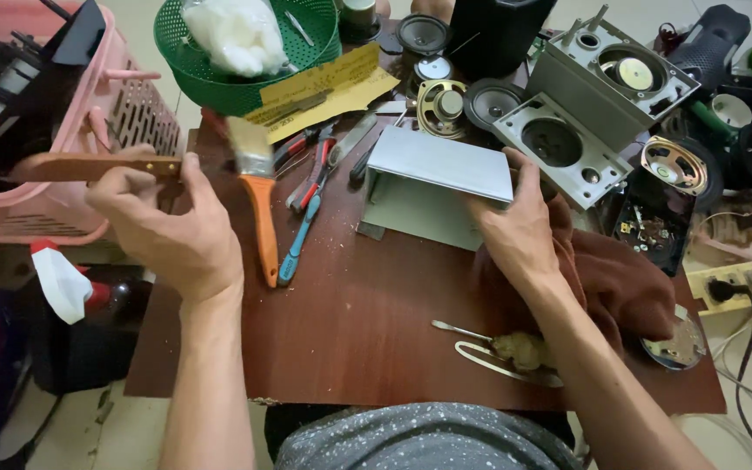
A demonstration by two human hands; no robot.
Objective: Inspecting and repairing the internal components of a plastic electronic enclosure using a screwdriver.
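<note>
Hands work over a dark brown table [367, 331] strewn with sawdust; the left hand [171, 231] is clenched around the brown wooden handle [89, 167] of a tool that runs out to the left over the pink plastic basket [124, 113], and what sits at the handle's far end cannot be told; the right hand [515, 231] grasps the near right corner of a pale grey metal casing [437, 178], thumb laid on its top face, fingers wrapped down the side; the casing stands on the table at the middle, an open-sided shell whose flat top tilts slightly toward the person; a dark red cloth [615, 283] lies bunched under and beside the right wrist; between the hands lie a paintbrush with an orange handle [258, 209], blue-handled pliers [302, 235] and red-handled cutters [319, 170], close together; a sheet of yellow sandpaper [328, 91] leans out from under a green basket [219, 74] holding white wadding; beyond the casing stand a grey speaker front panel [559, 148] with round holes and loose speaker cones [441, 104]; near the table's front edge rests a metal spatula [489, 348] with a lump of tan filler on it.
</note>
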